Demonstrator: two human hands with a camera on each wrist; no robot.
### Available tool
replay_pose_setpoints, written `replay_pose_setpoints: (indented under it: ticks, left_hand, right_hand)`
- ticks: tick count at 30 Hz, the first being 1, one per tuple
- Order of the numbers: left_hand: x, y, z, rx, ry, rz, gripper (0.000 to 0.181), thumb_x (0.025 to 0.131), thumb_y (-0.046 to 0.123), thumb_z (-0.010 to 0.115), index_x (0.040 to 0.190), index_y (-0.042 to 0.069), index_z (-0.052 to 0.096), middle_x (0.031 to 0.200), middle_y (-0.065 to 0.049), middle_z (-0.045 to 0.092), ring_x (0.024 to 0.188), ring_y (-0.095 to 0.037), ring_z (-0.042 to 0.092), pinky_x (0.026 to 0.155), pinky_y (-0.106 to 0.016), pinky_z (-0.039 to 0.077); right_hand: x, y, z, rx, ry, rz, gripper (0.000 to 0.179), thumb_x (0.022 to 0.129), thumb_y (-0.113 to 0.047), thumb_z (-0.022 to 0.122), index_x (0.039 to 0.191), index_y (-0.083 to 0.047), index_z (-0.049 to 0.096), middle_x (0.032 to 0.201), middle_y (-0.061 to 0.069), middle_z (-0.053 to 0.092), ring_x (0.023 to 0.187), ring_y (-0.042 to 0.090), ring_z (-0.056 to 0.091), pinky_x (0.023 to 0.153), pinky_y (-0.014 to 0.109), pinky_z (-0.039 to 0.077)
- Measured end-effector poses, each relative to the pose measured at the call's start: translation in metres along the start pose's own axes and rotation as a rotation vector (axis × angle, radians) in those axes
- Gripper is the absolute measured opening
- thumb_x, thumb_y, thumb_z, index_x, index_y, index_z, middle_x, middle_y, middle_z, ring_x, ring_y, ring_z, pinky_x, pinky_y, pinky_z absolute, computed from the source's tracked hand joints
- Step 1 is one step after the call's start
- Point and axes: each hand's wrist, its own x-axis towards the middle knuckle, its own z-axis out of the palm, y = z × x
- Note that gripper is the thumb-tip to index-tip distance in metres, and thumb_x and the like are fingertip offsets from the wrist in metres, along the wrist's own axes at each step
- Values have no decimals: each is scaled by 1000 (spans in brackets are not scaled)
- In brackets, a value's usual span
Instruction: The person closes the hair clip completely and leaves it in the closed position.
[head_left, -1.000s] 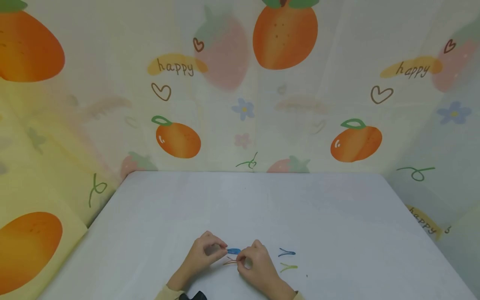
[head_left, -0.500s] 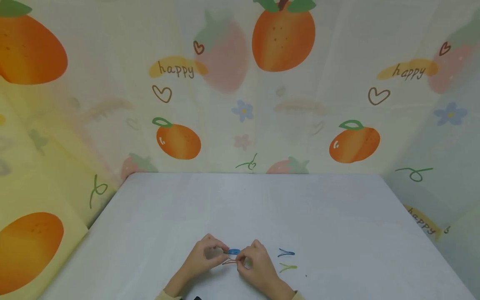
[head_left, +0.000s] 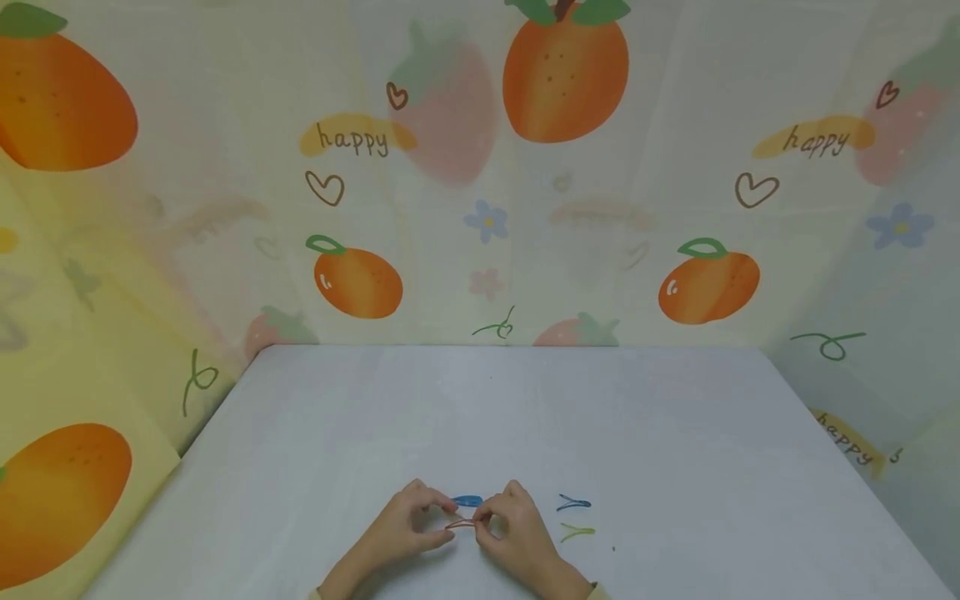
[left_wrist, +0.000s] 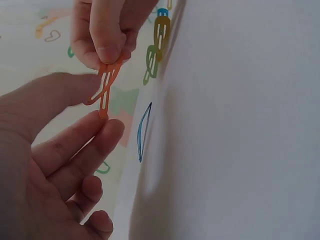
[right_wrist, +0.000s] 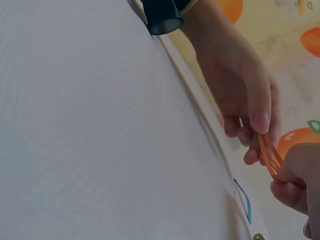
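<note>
An orange snap hair clip (left_wrist: pixel 106 87) hangs between my two hands, its two arms spread apart. My right hand (head_left: pixel 513 525) pinches it at the joined end between thumb and index finger. At its free end is my left hand (head_left: pixel 408 521), thumb and index finger apart. In the left wrist view the left thumb tip (left_wrist: pixel 90 87) lies at one arm's tip, and the index fingertip (left_wrist: pixel 100 120) is right at the other's. Just beyond the hands a blue hair clip (head_left: pixel 468 501) lies on the white table (head_left: pixel 510 417).
To the right of the hands lie another blue hair clip (head_left: pixel 573 503) and a yellow-green one (head_left: pixel 577 532), both with arms spread. A tiny dark speck (head_left: pixel 613 549) is farther right. A fruit-patterned curtain (head_left: pixel 480 167) stands behind the table.
My left thumb and index finger have spread apart at the orange clip's free end, and that hand has dropped slightly. My right hand keeps its pinch almost in place.
</note>
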Motion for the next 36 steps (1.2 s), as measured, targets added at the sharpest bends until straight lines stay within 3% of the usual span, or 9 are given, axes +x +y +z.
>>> replay_pose_setpoints:
  ticks: [3, 10, 18, 26, 36]
  left_hand:
    - [-2, -3, 2, 5, 27, 24, 20, 64, 23, 64, 82, 18, 58, 78, 10, 51, 67, -9, 40, 57, -23, 33]
    - [-1, 19, -7, -64, 68, 36, 17, 63, 11, 65, 79, 13, 58, 74, 4, 52, 63, -14, 41, 54, -24, 33]
    - [-1, 16, -5, -99, 73, 26, 16, 65, 12, 64, 80, 11, 58, 74, 2, 52, 63, -16, 40, 53, -25, 33]
    - [2, 21, -5, -86, 108, 76, 17, 62, 6, 66, 77, 9, 58, 72, 0, 53, 61, -17, 40, 52, -25, 33]
    - [2, 18, 0, -118, 84, 21, 13, 65, 12, 64, 77, 11, 58, 72, 2, 51, 63, -15, 41, 55, -25, 34]
  right_hand:
    - [0, 0, 2, 13, 13, -15, 16, 59, -10, 62, 69, -22, 56, 66, -21, 46, 62, 0, 29, 54, 12, 27]
    - [1, -2, 4, 41, 28, -51, 17, 59, -8, 62, 69, -21, 56, 66, -20, 48, 61, 1, 29, 54, 11, 27]
    - [2, -1, 2, 34, 49, -64, 17, 59, -8, 62, 69, -20, 57, 67, -19, 49, 61, 1, 29, 54, 11, 26]
    - [2, -1, 2, 32, 49, -44, 15, 61, -9, 62, 69, -20, 58, 68, -19, 50, 61, 1, 29, 54, 11, 26]
    - [-1, 1, -1, 15, 56, -44, 14, 62, -9, 62, 70, -20, 58, 68, -20, 50, 60, 2, 30, 54, 11, 26]
